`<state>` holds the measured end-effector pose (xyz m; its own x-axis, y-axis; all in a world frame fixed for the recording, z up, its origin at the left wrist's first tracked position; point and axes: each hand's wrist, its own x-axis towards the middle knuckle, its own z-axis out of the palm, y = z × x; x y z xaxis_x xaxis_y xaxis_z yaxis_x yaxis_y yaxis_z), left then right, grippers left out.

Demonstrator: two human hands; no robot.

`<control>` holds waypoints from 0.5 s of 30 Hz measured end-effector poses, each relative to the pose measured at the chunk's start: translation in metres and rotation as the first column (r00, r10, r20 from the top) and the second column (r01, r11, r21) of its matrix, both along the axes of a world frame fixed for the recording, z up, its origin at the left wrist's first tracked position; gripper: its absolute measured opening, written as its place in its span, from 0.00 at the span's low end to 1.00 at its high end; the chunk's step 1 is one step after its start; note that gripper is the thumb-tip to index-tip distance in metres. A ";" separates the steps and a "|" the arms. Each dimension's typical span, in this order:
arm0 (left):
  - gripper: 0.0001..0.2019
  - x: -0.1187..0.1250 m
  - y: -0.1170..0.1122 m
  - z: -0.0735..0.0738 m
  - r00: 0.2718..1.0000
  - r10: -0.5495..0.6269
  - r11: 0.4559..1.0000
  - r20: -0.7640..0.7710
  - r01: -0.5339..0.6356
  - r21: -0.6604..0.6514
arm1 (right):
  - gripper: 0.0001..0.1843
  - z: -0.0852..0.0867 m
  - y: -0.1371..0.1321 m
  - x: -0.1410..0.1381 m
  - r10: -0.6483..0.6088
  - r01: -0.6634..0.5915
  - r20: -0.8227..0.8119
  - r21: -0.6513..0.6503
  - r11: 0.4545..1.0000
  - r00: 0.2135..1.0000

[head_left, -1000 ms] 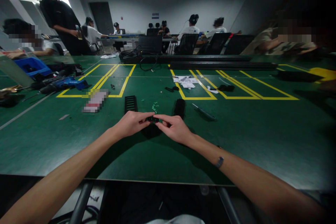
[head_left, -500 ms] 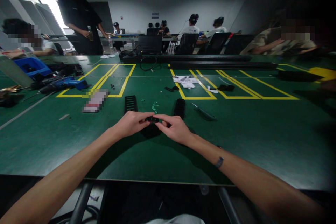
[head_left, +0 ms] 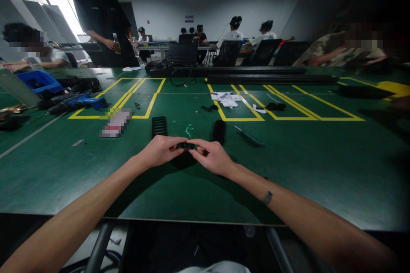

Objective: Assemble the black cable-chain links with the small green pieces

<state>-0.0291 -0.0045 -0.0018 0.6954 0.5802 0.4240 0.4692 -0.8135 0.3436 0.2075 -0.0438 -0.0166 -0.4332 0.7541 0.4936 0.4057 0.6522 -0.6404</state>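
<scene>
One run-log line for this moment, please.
left hand: holding small black part | right hand: holding same part | just beyond: small green pieces

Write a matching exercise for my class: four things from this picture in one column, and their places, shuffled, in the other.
Things
1. small black part
2. small green pieces
3. white papers
4. blue bin

Places
A. toward the far left of the view
B. lying across a yellow line
C. held between the left hand and right hand
D. on the table, just beyond the two hands

Right pairs: 1-C, 2-D, 3-B, 4-A
</scene>
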 end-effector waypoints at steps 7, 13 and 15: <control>0.16 0.002 -0.003 0.005 0.999 0.012 0.999 -0.036 -0.014 -0.030 | 0.17 0.001 -0.001 0.000 0.010 -0.010 0.004 -0.018 1.000 1.000; 0.15 0.001 -0.003 0.005 1.000 0.007 1.000 -0.030 -0.007 -0.029 | 0.17 0.000 -0.001 0.000 -0.009 0.009 0.021 -0.009 1.000 1.000; 0.15 0.001 -0.003 0.004 1.000 0.008 1.000 -0.027 -0.009 -0.030 | 0.17 0.001 -0.001 -0.001 -0.011 0.012 0.023 -0.006 1.000 1.000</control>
